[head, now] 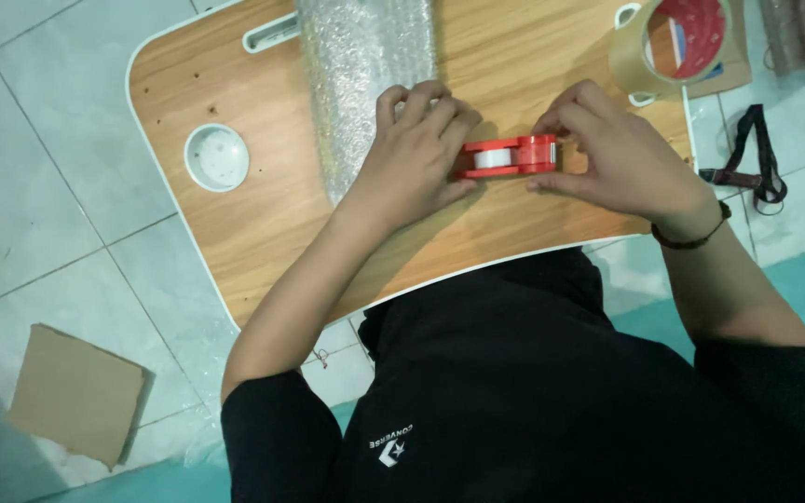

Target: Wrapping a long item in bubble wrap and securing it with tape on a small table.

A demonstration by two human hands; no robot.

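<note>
A glossy red plastic tape dispenser [509, 156] sits on a smooth wood-grain laminate table [235, 214], beside crinkled clear bubble wrap [361, 65] and matt brown cardboard [76, 391].

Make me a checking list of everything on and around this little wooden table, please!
Surface: wooden lap table with a white rim and a round white cup hollow.
Job's things: red tape dispenser with a white roll, held over the table; bubble wrap roll lying beside it.
Clutter: big brown tape roll at the far corner; cardboard piece on the floor.
Grippers: left hand grips the dispenser's left end; right hand pinches its right end.
Cables: nothing seen; only a black strap on the floor.
Surroundings: pale tiled floor; the person wears a black top.
</note>
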